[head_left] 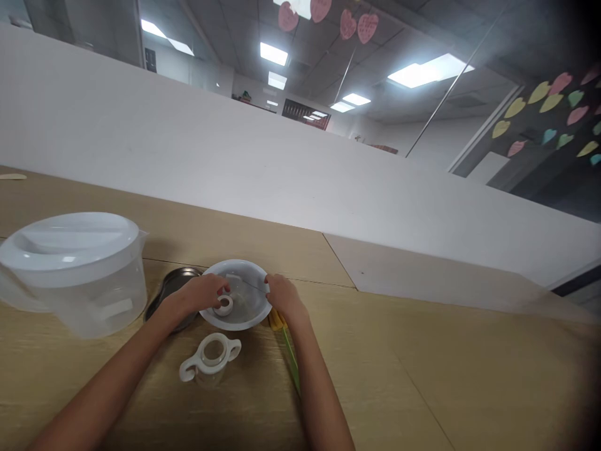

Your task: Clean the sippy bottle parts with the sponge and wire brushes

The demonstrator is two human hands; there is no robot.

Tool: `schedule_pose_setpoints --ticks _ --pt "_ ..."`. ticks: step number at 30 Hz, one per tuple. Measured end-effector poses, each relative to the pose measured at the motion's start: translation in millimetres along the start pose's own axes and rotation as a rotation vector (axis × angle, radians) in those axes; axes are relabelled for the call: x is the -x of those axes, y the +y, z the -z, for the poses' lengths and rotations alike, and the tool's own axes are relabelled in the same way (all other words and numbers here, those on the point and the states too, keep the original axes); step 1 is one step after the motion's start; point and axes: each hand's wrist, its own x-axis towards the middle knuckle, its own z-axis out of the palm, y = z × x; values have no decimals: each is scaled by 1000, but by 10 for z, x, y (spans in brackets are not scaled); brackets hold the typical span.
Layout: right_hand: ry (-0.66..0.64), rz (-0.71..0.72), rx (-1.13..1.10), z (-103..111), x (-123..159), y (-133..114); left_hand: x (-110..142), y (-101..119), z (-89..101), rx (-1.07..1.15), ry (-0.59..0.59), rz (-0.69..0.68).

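Observation:
A white bowl [244,319] stands on the wooden table between both hands. My left hand [201,294] reaches over its left side, fingers curled at a small white ring [224,305], which looks like a tape roll. At the bowl's right rim, my right hand [284,297] has its fingers pressed together. A thin dark line runs across the bowl to these fingertips; what they pinch is unclear. Nearer to me is a small clear cup topped by a white ring piece with two looped handles [211,360].
A lidded translucent pitcher [94,282] stands at the left. Behind my left wrist lies a dark metal tray [173,282]. A yellow and green object [290,351] lies partly under my right forearm. A low white wall [235,169] borders the table's back.

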Motion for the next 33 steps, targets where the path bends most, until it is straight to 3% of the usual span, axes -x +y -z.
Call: schedule_pose_setpoints --ticks 8,15,18,21,25,30,33 --pt "2 -4 -20 112 43 82 -5 122 -9 18 84 -62" --pt "-25 -152 21 289 242 444 -85 246 -154 54 114 -205" --pt "-64 -214 36 248 440 550 -147 268 -236 42 123 -201" --pt "-143 -255 33 44 717 531 -156 269 -227 35 135 -182" --pt "-196 -287 10 -386 1098 401 -86 252 -102 52 171 -164" --pt "46 -391 -284 -933 1460 215 56 247 104 122 248 -150" --pt "126 -460 -331 -1194 1619 132 192 302 267 191 335 -154"
